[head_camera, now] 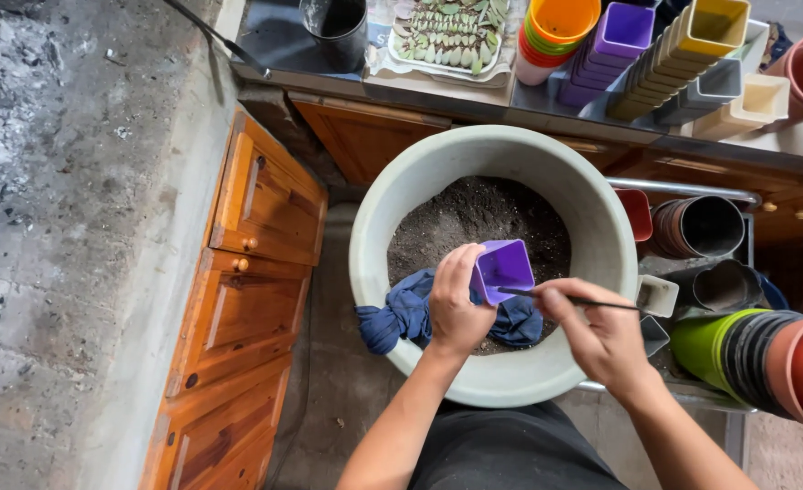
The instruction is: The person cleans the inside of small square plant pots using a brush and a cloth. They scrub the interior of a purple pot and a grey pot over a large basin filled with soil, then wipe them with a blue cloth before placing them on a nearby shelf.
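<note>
Head view, frame centre: left hand [454, 313] grips the purple square pot [503, 269] over the soil tub [401, 209]; right hand [601, 331] pinches a thin stick [569, 298] at its rim (a slip could tip the pot into the dirt).

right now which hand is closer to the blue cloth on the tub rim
Left. The left hand hovers directly over the blue cloth, holding the purple pot; the right hand holds a thin stick further right of it.
</note>
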